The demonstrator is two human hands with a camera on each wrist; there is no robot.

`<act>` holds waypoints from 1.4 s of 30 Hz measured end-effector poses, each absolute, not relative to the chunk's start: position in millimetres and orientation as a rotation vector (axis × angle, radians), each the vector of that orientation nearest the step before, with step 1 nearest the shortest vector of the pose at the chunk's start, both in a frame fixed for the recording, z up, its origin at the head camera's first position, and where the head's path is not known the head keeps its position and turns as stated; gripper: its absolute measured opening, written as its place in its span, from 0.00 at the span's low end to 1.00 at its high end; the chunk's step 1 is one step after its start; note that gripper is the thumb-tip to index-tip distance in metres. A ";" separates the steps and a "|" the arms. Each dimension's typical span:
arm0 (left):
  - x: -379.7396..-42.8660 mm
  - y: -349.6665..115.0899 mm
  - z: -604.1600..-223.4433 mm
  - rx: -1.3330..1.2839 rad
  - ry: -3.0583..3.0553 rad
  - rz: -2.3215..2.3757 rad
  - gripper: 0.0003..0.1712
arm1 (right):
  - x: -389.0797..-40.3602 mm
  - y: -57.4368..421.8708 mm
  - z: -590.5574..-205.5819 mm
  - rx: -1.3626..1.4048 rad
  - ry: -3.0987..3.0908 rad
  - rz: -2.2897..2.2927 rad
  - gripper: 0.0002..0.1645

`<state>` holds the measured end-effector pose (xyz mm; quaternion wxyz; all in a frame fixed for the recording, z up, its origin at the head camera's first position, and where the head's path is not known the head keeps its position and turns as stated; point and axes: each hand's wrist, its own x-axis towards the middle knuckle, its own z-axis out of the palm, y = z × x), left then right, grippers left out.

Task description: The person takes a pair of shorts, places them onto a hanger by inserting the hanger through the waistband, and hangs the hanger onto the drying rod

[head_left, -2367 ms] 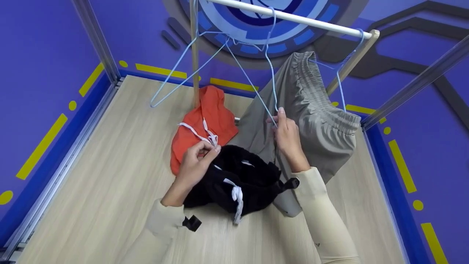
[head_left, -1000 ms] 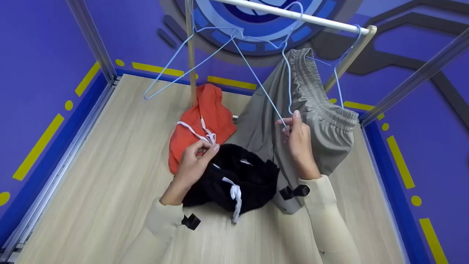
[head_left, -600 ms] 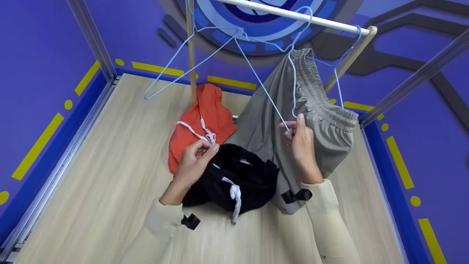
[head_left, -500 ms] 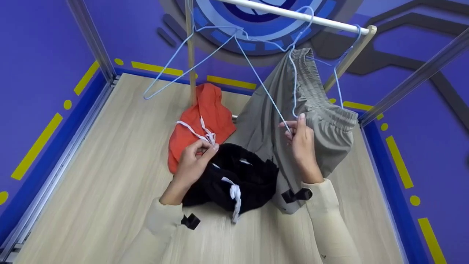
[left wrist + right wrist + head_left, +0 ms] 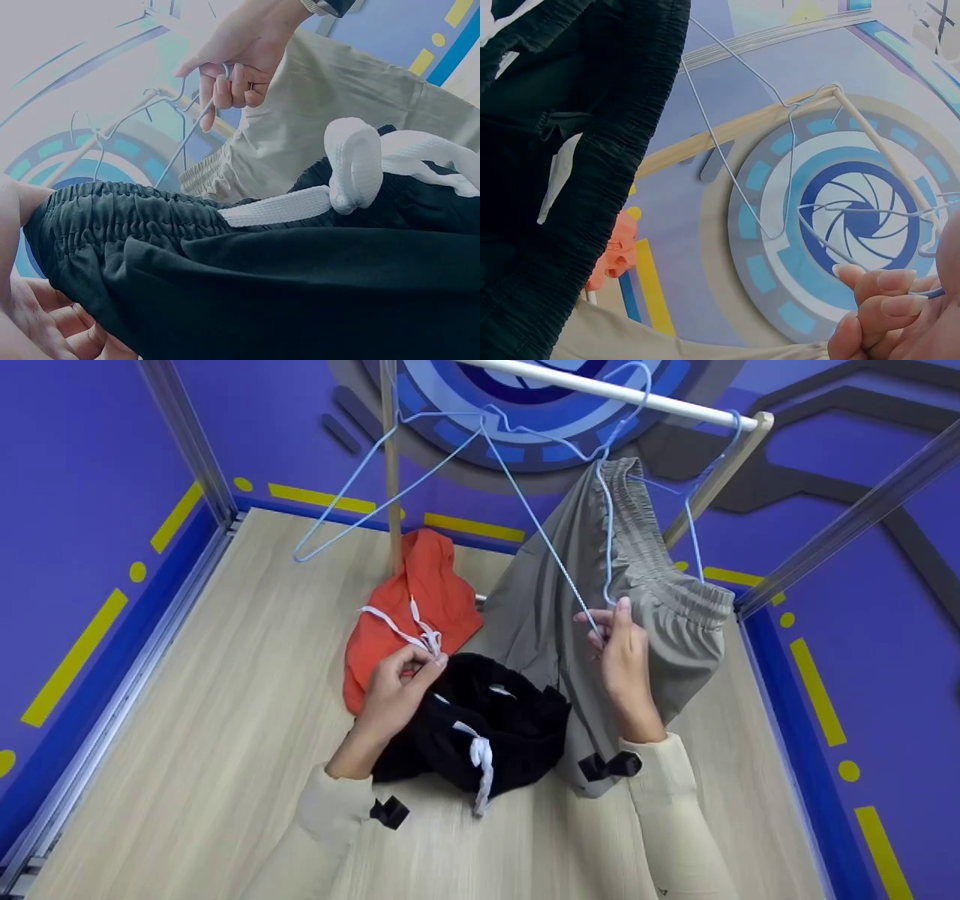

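My left hand (image 5: 395,690) pinches the elastic waistband of a pair of black shorts (image 5: 517,750), which has a white drawstring. In the left wrist view, the gathered waistband (image 5: 135,206) runs away from the thumb. With curled fingers, my right hand (image 5: 626,664) grips the lower corner of a light-blue hanger (image 5: 536,521). The hanger tilts, and its hook overlaps the white rail (image 5: 675,409) in the head view. Between my hands the shorts' waist opening faces up. The right wrist view shows the fingers (image 5: 889,307) curled on the hanger wire, with the dark waistband at left.
Grey trousers (image 5: 667,577) hang at the rail's right end on another blue hanger (image 5: 694,540). Orange shorts (image 5: 431,585) with white cords lie behind the black ones, by the rack's wooden post (image 5: 393,472). A bare hanger (image 5: 337,499) hangs at left.
My right hand has moved right and slightly down, taking the hanger with it; the hook has shifted right along the rail and leans more. My left hand stays on the black shorts.
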<state>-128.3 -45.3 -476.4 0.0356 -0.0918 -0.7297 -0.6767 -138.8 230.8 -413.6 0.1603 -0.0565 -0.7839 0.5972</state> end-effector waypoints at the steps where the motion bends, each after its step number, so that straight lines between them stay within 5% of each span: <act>1: -128.8 -45.3 -477.3 -0.282 -2.244 -2.073 0.08 | -139.1 232.3 -416.9 -0.160 -2.234 1.712 0.39; 42: -127.6 -53.4 -456.6 -0.156 -2.045 -2.210 0.08 | -76.6 269.3 -468.6 -0.289 -1.993 1.954 0.36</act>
